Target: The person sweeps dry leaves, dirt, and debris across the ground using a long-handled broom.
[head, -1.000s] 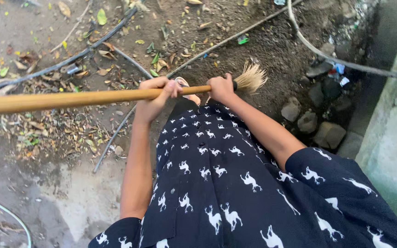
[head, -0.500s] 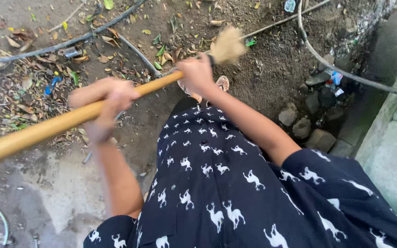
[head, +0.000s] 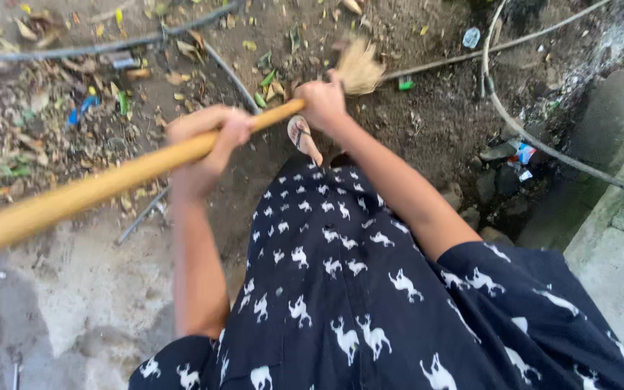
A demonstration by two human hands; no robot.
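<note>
Above the dirt ground [head: 427, 123], the broom [head: 139, 170] runs slantwise from lower left to upper middle. Left hand [head: 207, 148]: fingers closed around the wooden handle at mid-length. Right hand [head: 321, 102]: fingers closed around the handle just below the straw bristles [head: 359, 66]. Dry leaves [head: 30, 123] and black hoses [head: 95, 49] lie nearby; a sandalled foot [head: 303, 137] stands beneath the handle.

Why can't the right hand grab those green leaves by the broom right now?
Probably it can't: the right hand is wrapped around the broom handle, and the green leaves lie down on the dirt beyond it.
</note>
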